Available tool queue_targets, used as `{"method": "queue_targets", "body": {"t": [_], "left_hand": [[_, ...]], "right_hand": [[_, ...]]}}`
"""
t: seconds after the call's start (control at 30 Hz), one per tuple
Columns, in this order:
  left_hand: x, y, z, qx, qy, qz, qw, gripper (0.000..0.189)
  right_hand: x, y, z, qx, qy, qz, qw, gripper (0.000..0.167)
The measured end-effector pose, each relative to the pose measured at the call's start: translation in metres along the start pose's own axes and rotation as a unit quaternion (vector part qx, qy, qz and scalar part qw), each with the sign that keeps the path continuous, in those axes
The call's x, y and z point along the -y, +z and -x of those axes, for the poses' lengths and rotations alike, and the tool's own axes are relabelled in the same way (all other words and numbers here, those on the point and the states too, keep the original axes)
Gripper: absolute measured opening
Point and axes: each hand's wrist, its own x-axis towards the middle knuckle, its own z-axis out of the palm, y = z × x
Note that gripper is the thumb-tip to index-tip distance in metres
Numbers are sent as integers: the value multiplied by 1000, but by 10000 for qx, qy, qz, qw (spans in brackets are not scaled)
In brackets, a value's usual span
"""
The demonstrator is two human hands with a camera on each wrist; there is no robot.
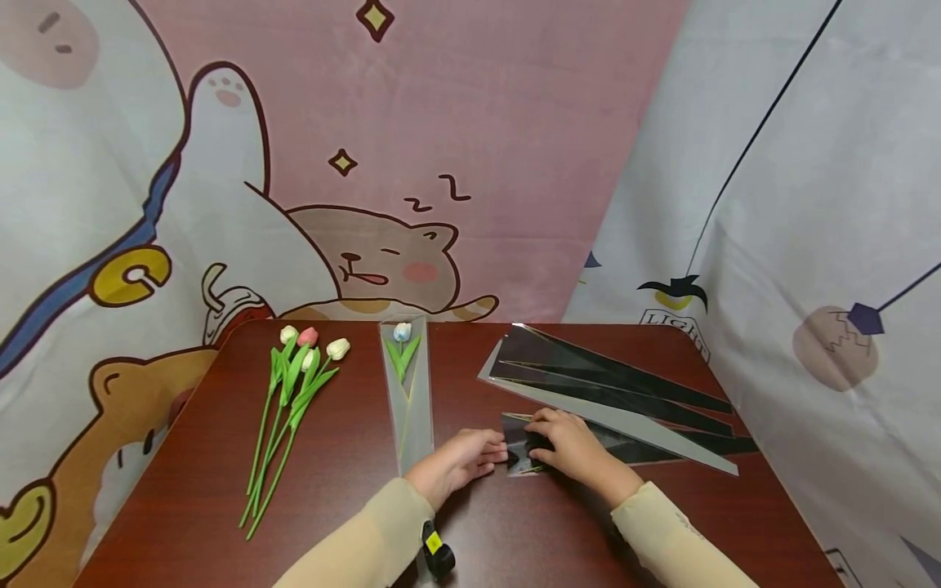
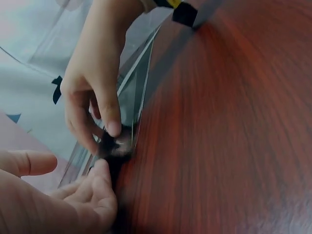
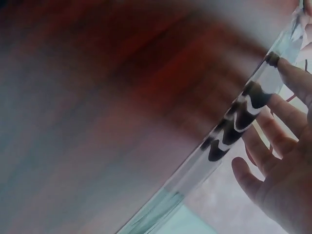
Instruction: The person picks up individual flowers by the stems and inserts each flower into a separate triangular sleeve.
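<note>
A glossy dark see-through sleeve (image 1: 518, 428) lies before me, its wide end to the left. My right hand (image 1: 569, 445) rests palm down over this end, its spread fingertips on the film in the right wrist view. Dark patches show on the film (image 3: 239, 119) beside those fingers. My left hand (image 1: 470, 457) is at the end's left edge, fingers together. In the left wrist view its thumb (image 2: 39, 163) stands apart and its fingertips (image 2: 101, 170) are right at the sleeve's edge, close to the right hand's fingertips.
More flower sleeves (image 1: 588, 371) lie fanned out behind the right hand. A blue tulip (image 1: 402, 331) lies inside a clear sleeve (image 1: 421, 408) that runs down under my left arm. Several loose tulips, white and pink, with green stems (image 1: 275, 457) lie at the left.
</note>
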Motion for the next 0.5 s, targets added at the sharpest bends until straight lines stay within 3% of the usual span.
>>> {"method": "queue_targets", "body": {"t": [0.2, 0.33, 0.5], "left_hand": [[-1, -2, -6, 100, 139, 126, 9998, 44], [1, -3, -8, 375, 221, 676, 9968, 53], [3, -3, -10, 866, 193, 1374, 9865, 54]], "right_hand": [[2, -3, 0, 62, 76, -220, 9997, 42], [3, -1, -1, -69, 77, -258, 9996, 43], [5, 0, -2, -374, 5, -332, 9988, 36]]}}
